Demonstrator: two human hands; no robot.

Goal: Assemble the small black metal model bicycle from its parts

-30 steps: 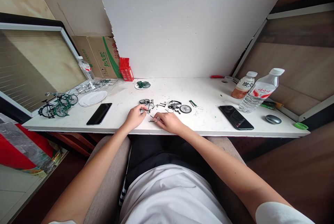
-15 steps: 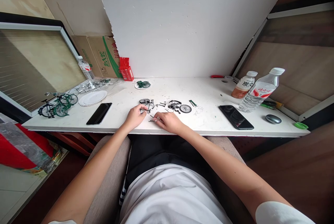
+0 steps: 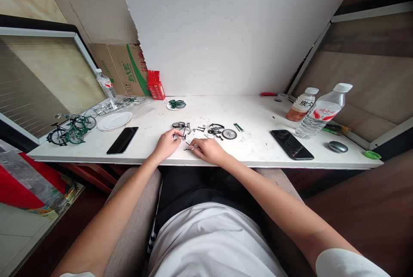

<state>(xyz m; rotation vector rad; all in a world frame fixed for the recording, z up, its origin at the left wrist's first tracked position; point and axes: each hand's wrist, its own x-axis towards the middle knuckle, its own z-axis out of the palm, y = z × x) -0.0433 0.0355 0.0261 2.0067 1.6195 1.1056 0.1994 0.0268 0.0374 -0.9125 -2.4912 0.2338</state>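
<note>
My left hand point(image 3: 166, 143) is closed, with thumb and fingertips pinching a dark model bicycle frame part point(image 3: 185, 130) above the table's near edge. A spoked wheel point(image 3: 178, 124) lies just beyond it. My right hand point(image 3: 209, 150) is closed too, its fingertips on a small thin dark part point(image 3: 187, 148) low beside the left hand. Behind the hands lie small black pieces point(image 3: 201, 128), a curved black mudguard piece point(image 3: 215, 127), another spoked wheel point(image 3: 229, 134) and green strips point(image 3: 238, 127). My fingers hide part of what they grip.
Assembled green and black model bicycles point(image 3: 73, 128) stand at the left, near white plates point(image 3: 115, 121) and a phone point(image 3: 122, 140). A small plate with green parts point(image 3: 177, 104) is farther back. On the right are another phone point(image 3: 292, 144), bottles point(image 3: 323, 111) and a mouse point(image 3: 337, 146).
</note>
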